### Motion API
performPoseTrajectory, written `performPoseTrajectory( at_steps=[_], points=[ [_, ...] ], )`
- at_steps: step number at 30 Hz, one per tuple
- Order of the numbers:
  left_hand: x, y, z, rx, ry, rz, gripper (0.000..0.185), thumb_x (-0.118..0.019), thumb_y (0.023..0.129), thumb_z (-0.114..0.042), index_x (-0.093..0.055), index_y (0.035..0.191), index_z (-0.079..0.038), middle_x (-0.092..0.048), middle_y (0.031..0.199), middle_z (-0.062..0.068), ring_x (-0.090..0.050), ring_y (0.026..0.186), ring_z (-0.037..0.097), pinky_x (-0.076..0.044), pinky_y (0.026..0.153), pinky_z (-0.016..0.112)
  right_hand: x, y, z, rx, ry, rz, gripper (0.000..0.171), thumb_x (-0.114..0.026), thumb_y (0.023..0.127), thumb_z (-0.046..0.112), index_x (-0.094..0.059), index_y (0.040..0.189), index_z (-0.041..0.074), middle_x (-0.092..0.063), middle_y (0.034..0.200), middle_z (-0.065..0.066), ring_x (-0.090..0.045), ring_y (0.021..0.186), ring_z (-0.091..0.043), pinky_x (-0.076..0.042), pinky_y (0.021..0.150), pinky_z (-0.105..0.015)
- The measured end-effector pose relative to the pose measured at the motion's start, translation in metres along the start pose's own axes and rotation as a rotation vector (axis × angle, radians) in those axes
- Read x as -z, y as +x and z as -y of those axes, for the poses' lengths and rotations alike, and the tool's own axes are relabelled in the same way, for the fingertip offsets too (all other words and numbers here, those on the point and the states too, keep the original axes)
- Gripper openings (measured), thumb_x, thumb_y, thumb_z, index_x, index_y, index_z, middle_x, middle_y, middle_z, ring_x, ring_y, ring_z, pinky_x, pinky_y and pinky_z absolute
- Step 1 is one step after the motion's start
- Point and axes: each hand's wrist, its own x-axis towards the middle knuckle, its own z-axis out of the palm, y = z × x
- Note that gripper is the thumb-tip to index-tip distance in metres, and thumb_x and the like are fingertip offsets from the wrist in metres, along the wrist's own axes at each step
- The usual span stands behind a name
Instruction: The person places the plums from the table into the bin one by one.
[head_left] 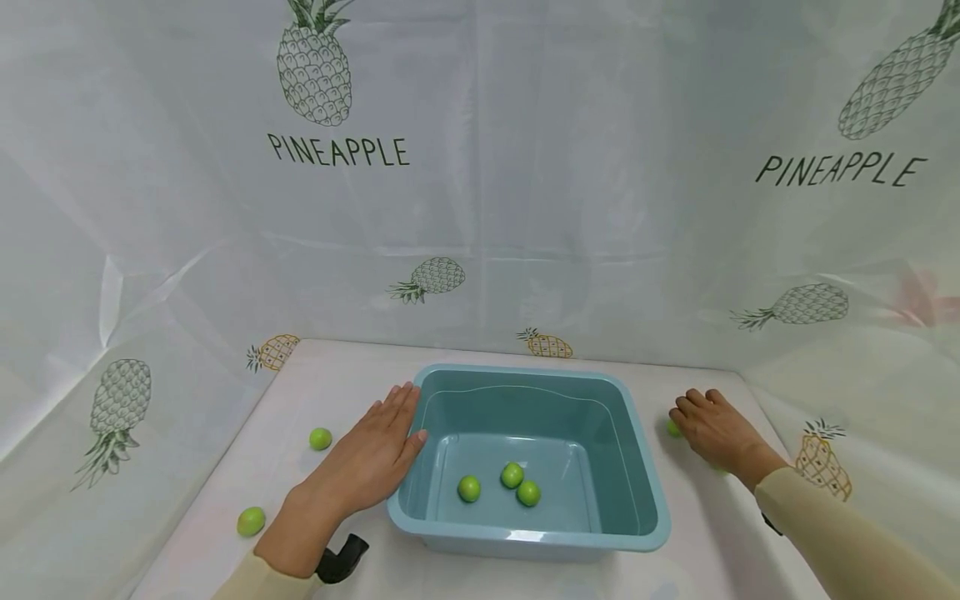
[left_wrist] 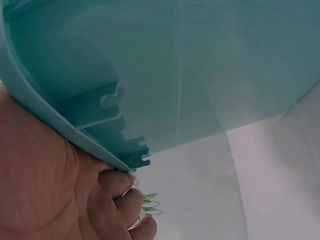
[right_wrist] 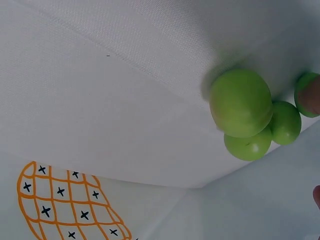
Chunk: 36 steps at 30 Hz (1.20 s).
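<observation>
A blue-green plastic basin (head_left: 525, 546) stands on the table with three small round green fruits (head_left: 512, 475) inside. My left hand (head_left: 367, 462) lies against the basin's left rim, fingers extended; in the left wrist view its palm (left_wrist: 45, 170) is along the rim's outer side. Right of the basin, my right hand (head_left: 716, 433) reaches down with bent fingers over more green fruits (head_left: 673, 428), mostly hidden beneath it. In the right wrist view several green fruits (right_wrist: 240, 102) sit bunched together. One fingertip (right_wrist: 312, 95) overlaps the rightmost; I cannot tell whether it is pinched.
Two more green fruits lie left of the basin, one beside the left hand (head_left: 320, 438) and one nearer the front (head_left: 251, 522). A pale sheet printed with pineapples (head_left: 525, 192) rises behind the white table (head_left: 360, 367) and along both sides.
</observation>
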Motion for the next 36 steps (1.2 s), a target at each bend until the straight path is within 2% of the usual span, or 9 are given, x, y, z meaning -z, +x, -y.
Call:
performPoseTrajectory(
  at_steps=[14, 19, 25, 32, 36],
  points=[
    [0.001, 0.000, -0.001, 0.007, -0.005, 0.005, 0.070, -0.047, 0.113, -0.037, -0.026, 0.164, 0.006, -0.028, 0.171, 0.023, -0.024, 0.161, 0.039, -0.028, 0.128, 0.059, -0.005, 0.001, 0.001, -0.010, 0.021, -0.002, 0.036, -0.089, 0.080, 0.002, -0.057, 0.094, 0.008, -0.055, 0.093, -0.009, -0.050, 0.092, -0.030, -0.041, 0.078, -0.042],
    [0.000, 0.000, -0.001, 0.004, 0.002, 0.000, 0.070, -0.047, 0.113, -0.037, -0.026, 0.164, 0.006, -0.029, 0.171, 0.023, -0.024, 0.160, 0.039, -0.028, 0.128, 0.059, -0.010, 0.002, 0.002, -0.004, 0.041, -0.063, 0.032, -0.085, 0.084, 0.010, -0.055, 0.096, 0.008, -0.056, 0.094, -0.010, -0.050, 0.092, -0.030, -0.043, 0.080, -0.044],
    [0.000, 0.000, -0.001, 0.001, 0.001, -0.005, 0.070, -0.048, 0.112, -0.037, -0.027, 0.163, 0.006, -0.029, 0.171, 0.023, -0.025, 0.160, 0.039, -0.029, 0.127, 0.059, -0.013, 0.007, 0.005, -0.014, 0.067, -0.173, 0.036, -0.080, 0.077, 0.022, -0.052, 0.096, 0.008, -0.054, 0.090, -0.009, -0.050, 0.087, -0.030, -0.044, 0.079, -0.046],
    [0.000, 0.000, -0.001, -0.003, 0.003, -0.005, 0.069, -0.048, 0.112, -0.036, -0.027, 0.163, 0.006, -0.029, 0.170, 0.023, -0.025, 0.160, 0.039, -0.028, 0.128, 0.059, -0.006, 0.014, 0.006, -0.054, 0.051, -0.167, 0.041, -0.081, 0.077, 0.029, -0.053, 0.096, 0.007, -0.052, 0.088, -0.009, -0.050, 0.087, -0.031, -0.045, 0.081, -0.048],
    [0.000, 0.000, 0.000, -0.001, 0.003, -0.001, 0.070, -0.047, 0.113, -0.038, -0.027, 0.164, 0.006, -0.029, 0.171, 0.023, -0.024, 0.161, 0.039, -0.028, 0.128, 0.059, 0.000, 0.018, 0.001, -0.052, 0.055, -0.218, 0.040, -0.079, 0.075, 0.028, -0.053, 0.096, 0.005, -0.051, 0.087, -0.010, -0.050, 0.086, -0.032, -0.044, 0.080, -0.047]
  ],
)
